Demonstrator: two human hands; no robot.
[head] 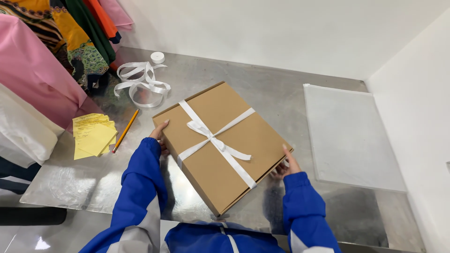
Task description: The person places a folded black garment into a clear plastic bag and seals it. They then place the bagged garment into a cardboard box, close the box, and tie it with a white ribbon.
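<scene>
A flat brown cardboard box [220,145] tied with a white ribbon [213,139] lies on the steel tabletop [281,93]. Left hand [159,133] and right hand [288,164] grasp opposite edges, fingers curled on the box; even, level pressure would keep the bow tidy.

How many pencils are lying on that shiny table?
1. The pencil lies on the metal table, between the yellow sticky notes and the ribboned cardboard box. Others could be hidden under the box or the hanging clothes.
</scene>
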